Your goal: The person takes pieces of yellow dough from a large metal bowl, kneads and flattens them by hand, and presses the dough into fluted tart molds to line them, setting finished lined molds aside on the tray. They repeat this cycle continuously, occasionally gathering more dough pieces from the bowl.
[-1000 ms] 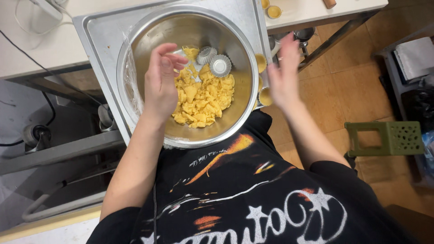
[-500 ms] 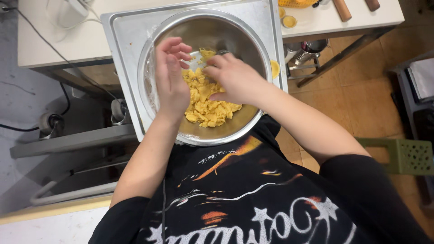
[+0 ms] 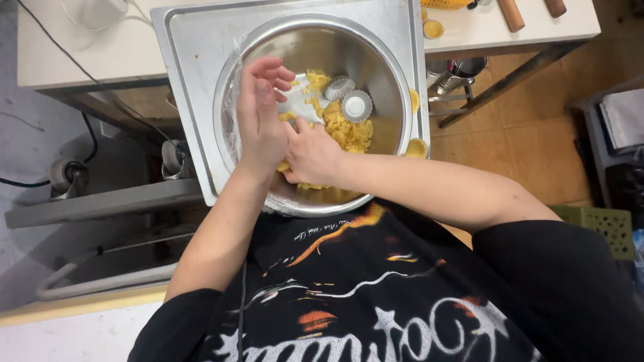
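A large steel bowl [image 3: 386,80] sits on a metal tray [image 3: 191,74] and holds crumbly yellow dough [image 3: 349,131] with two small fluted tart tins [image 3: 356,105] resting on it. My left hand [image 3: 260,124] is inside the bowl, palm turned inward with fingers apart, bits of dough beside it. My right hand [image 3: 310,155] is low in the bowl with its fingers curled into the dough at its near edge, touching my left palm.
Dough-filled tart tins [image 3: 416,147] stand at the tray's right edge, another [image 3: 433,29] on the beige worktop. Wooden handles [image 3: 511,13] lie at the far right. A cable [image 3: 80,67] crosses the worktop. A green crate [image 3: 604,224] stands on the floor.
My right hand came from outside the bowl's right side into the bowl and has slid down to the dough's near edge. My left hand stayed in the bowl, fingers now spread.
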Demonstrator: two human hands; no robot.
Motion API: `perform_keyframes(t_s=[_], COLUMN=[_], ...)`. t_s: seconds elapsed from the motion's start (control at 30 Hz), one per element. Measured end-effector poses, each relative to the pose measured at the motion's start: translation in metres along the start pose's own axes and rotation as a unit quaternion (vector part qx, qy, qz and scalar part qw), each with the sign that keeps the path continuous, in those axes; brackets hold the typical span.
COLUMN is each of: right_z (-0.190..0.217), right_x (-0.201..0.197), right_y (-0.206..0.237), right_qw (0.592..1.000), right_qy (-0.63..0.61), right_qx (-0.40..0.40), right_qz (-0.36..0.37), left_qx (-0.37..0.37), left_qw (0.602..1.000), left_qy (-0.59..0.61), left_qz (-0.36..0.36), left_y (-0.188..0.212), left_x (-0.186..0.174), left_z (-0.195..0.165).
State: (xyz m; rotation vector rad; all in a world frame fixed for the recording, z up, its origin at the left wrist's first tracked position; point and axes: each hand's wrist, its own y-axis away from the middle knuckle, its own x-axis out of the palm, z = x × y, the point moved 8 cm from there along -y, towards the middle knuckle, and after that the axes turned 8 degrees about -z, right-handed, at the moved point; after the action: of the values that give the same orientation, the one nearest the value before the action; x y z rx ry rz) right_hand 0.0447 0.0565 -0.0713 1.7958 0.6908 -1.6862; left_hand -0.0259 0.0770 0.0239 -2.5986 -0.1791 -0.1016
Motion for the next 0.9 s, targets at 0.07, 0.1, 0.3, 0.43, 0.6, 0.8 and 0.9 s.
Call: perform_keyframes(t_s=[0.07,0.1,0.3,0.43,0.6,0.8,0.9], right_z=[-0.002,-0.004,-0.019,-0.045,-0.073,-0.108,-0.106], right_x=[0.000,0.000,-0.021,-0.045,-0.073,-0.040,-0.033], right_y=[-0.006,-0.008,-0.013,-0.005,0.004,0.012,0.015], right_qw=[0.997,0.993,0.969,0.941,0.835,0.642,0.391], right_qy=[-0.071,-0.109,-0.237,-0.314,-0.506,-0.727,-0.901], right_qx=[0.006,0.010,0.010,0.111,0.067,0.157,0.143], right_qz=[-0.030,-0.042,-0.067,-0.054,-0.204,-0.186,-0.125], left_qx=[0.006,0.006,0.004,0.012,0.010,-0.033,-0.011], left_qw=[1.000,1.000,1.000,0.999,0.998,0.998,0.996], left_qy=[-0.009,-0.013,-0.016,-0.029,-0.045,-0.062,-0.069], left_qz=[0.001,0.002,-0.006,-0.022,-0.045,0.001,0.050], left_y=[-0.002,-0.001,-0.004,-0.007,-0.009,-0.004,0.002], left_x=[-0.001,-0.001,-0.005,-0.008,-0.015,-0.005,0.010], left_z=[0.000,0.000,-0.002,-0.005,-0.005,0.007,0.004])
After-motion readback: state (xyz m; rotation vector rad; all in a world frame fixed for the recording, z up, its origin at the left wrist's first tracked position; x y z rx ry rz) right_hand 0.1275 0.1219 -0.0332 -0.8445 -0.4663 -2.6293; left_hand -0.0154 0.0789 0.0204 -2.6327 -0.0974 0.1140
